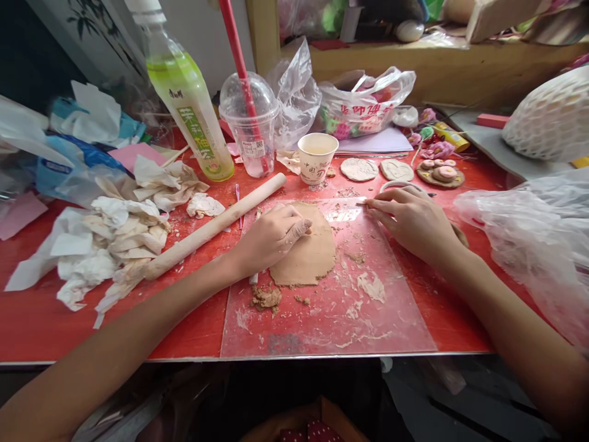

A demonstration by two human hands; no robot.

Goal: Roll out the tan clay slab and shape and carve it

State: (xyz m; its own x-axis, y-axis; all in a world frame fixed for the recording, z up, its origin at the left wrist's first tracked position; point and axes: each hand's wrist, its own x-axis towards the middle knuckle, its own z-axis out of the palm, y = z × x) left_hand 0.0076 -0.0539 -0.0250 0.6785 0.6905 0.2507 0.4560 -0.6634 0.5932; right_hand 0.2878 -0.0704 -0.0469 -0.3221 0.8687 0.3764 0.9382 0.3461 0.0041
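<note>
A flat, rolled-out slab of tan clay (309,252) with a ragged edge lies on a clear plastic sheet (322,331). Over its upper left part rests my left hand (276,236), its fingers curled in and its thumb smeared with clay; whatever they may hold is hidden. My right hand (409,218) is at the sheet's upper right edge, thumb and fingers pinched on a thin stick-like tool (361,202) with only its tip showing. Behind that hand, a pale round rim (399,183) is partly covered. Clay crumbs (267,298) sit below the slab.
A wooden rolling pin (216,227) slants beside crumpled tissues (124,236) on the left. Behind stand a drink bottle (188,110), a plastic cup (251,129) and a paper cup (317,158). Clay discs (359,169) lie back right; plastic bags (538,227) bulge at right.
</note>
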